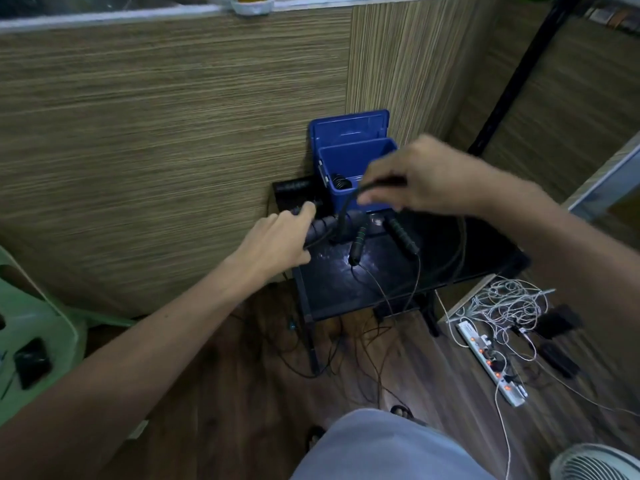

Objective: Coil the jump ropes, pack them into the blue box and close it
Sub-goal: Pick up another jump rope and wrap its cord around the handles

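A blue box (pixel 356 161) stands open at the back of a small black table (pixel 398 271), its lid (pixel 349 128) leaning upright against the wall. A dark coil (pixel 341 182) lies inside the box. My left hand (pixel 277 240) grips black jump rope handles (pixel 322 230) in front of the box. My right hand (pixel 426 178) pinches a black rope (pixel 353 199) that curves down to those handles. Two more black handles (pixel 358 245) (pixel 403 237) lie on the table, their thin cords (pixel 384 296) trailing over the front edge.
A striped wooden wall rises right behind the table. On the floor to the right lie a white power strip (pixel 491 365) and tangled white cables (pixel 505 299). A green plastic chair (pixel 38 327) stands at the left; a fan (pixel 595 462) is at bottom right.
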